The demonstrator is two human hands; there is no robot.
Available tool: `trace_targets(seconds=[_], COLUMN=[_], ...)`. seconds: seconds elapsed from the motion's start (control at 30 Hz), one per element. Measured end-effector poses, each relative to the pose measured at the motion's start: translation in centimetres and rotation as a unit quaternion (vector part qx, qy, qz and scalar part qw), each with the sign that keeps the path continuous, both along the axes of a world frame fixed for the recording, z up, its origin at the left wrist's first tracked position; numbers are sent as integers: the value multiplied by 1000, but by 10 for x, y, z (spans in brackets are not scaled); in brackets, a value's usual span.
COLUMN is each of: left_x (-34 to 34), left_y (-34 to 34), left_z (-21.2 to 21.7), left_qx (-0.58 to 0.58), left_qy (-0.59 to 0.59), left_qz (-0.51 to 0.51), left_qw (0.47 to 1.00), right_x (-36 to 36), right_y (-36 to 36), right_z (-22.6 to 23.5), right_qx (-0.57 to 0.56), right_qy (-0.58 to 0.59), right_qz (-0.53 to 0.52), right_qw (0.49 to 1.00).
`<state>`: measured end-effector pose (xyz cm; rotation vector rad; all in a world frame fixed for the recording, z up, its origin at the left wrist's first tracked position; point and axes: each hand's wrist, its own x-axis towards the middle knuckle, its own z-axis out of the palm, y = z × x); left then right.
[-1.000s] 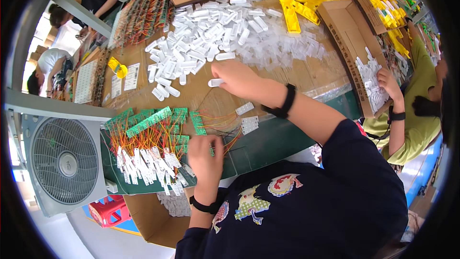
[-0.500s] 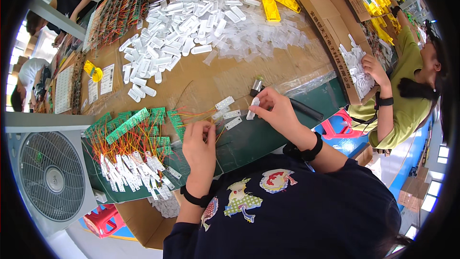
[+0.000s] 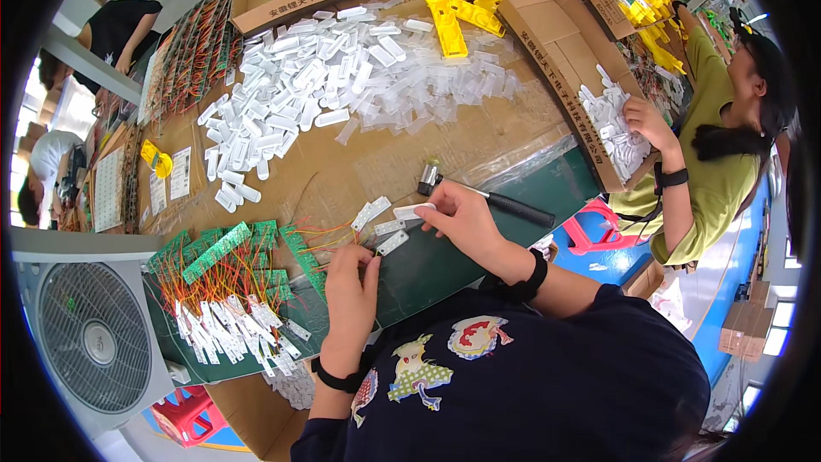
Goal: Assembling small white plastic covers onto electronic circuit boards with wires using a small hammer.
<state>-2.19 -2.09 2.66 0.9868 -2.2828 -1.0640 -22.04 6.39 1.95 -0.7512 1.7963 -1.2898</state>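
So, left to right: one grey fan [image 3: 98, 335] beside the bench, then one yellow plastic piece [image 3: 156, 158] lying by some paper labels. Next comes a heap of green boards [image 3: 215, 252], one long one slanting across the top, the rest too tangled to count, with a bunch of white strips [image 3: 227, 329] spilling toward me on red and yellow wires. Behind those there's a big pile of white covers [image 3: 282, 111], way too many to count.

One green board [image 3: 301, 255] sits apart from the heap, slanting from far left to near right, its near end close to my left hand [image 3: 352, 278]. That hand is raised from the wrist, fingers curled, thumb and forefinger tips close together near the wires; can't tell if a wire's caught between them. Just right of it I count at least three small white boards [image 3: 392, 244], tilted with their right ends farther away.

My right hand [image 3: 462, 221] reaches in from the right, palm down, thumb and forefinger pinching one white cover [image 3: 412, 211]. It's right by the small boards, long axis nearly sideways, free end pointing left. Past that: one hammer [image 3: 517, 208], head to the left, and a co-worker's hand [image 3: 650, 124] in a cardboard box [image 3: 547, 68].
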Motion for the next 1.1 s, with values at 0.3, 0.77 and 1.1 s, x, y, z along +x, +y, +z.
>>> trace_targets(seconds=[0.3, 0.77, 1.1], left_x=[3, 8, 14], left_y=[2, 2, 1], left_z=[3, 2, 2], left_qx=[261, 167, 162], left_qy=[117, 65, 62], left_qz=[113, 138, 132], left_qw=[952, 974, 976], right_x=[19, 30, 26], right_y=[-15, -11, -20], right_z=[6, 26, 31], right_qx=[-33, -37, 3], right_qy=[-255, -100, -95], right_qz=[134, 165, 210], right_qw=[957, 981, 973])
